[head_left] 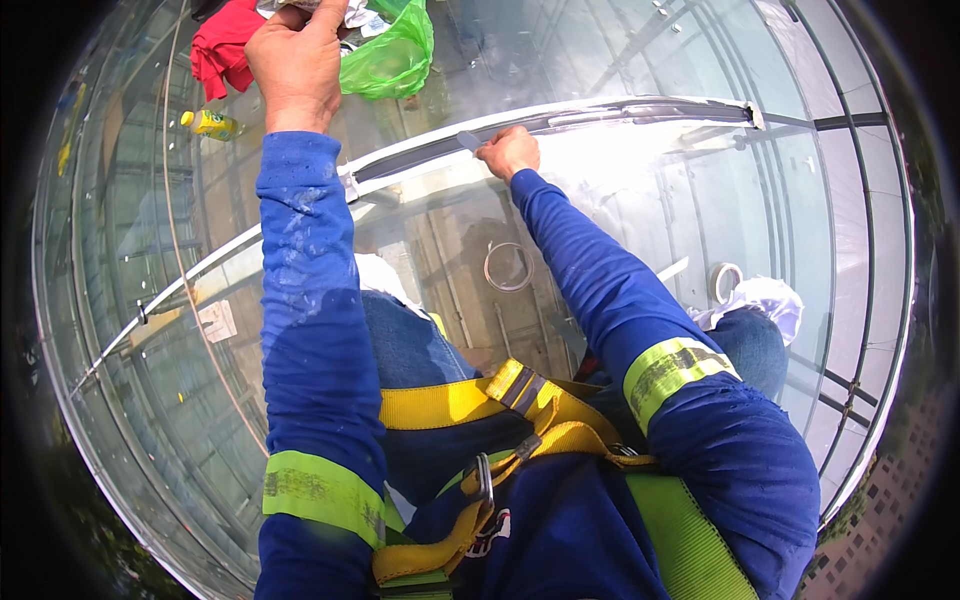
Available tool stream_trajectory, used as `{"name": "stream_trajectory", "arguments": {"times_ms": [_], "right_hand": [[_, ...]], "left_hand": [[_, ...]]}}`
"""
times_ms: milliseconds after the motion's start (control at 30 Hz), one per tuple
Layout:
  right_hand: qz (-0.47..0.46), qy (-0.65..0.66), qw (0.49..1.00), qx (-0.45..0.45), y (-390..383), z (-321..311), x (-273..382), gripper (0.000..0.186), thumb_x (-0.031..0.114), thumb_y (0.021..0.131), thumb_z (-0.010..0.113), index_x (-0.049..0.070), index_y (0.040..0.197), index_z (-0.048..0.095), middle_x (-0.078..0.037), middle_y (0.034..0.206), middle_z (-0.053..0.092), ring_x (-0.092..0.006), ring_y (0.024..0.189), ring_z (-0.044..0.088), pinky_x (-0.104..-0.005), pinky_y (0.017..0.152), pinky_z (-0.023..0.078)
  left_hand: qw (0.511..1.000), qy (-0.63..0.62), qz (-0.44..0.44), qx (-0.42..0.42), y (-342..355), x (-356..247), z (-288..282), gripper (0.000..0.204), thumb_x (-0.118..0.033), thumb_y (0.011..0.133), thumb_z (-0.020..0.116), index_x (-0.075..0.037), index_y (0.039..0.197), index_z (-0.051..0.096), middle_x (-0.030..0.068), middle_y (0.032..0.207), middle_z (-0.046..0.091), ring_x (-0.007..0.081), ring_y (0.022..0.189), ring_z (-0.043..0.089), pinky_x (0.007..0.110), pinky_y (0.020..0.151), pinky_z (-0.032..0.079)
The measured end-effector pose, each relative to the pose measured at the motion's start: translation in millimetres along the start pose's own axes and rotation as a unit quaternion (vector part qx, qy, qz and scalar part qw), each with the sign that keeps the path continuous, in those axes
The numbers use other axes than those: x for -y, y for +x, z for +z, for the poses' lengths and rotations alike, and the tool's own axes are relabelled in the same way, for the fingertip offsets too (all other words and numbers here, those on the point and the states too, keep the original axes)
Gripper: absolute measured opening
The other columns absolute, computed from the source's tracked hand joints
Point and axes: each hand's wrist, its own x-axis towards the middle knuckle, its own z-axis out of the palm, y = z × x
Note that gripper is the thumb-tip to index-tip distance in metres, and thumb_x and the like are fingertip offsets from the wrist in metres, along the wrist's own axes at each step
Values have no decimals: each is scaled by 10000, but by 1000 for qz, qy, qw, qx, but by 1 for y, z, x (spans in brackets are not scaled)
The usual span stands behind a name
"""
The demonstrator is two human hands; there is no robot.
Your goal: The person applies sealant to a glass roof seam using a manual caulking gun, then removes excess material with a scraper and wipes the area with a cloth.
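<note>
My right hand is closed around a small flat grey scraper, its blade at the dark joint between the glass panels. White strips run along both sides of this joint, with whitish smears toward its right end. Up at the top edge, my left hand pinches some crumpled whitish paper, partly cut off by the picture. Beside that hand lie a green plastic bag on the right and a red cloth on the left.
A yellow-labelled bottle lies at the left, near a long rope. A coil of thin cord and a tape roll rest on the glass. A yellow harness strap crosses my waist.
</note>
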Motion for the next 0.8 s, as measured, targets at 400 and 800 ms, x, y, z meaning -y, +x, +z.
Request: {"name": "stream_trajectory", "arguments": {"times_ms": [400,800], "right_hand": [[8,-8,1000,-19,9,-17,-9,274,327,671,825,96,812,779,-118,819,746,-274,831,728,-369,813,566],[24,-3,999,-40,18,-42,-23,262,319,654,828,95,779,773,-119,798,743,-276,814,725,-367,794,565]], "left_hand": [[938,308,104,-119,-1,18,19,229,-190,918,674,-7,1048,627,58,837,659,135,705,622,312,595,515],[961,-268,-45,54,17,23,44,170,-64,888,756,61,990,700,102,958,726,167,832,694,293,756,561]]}}
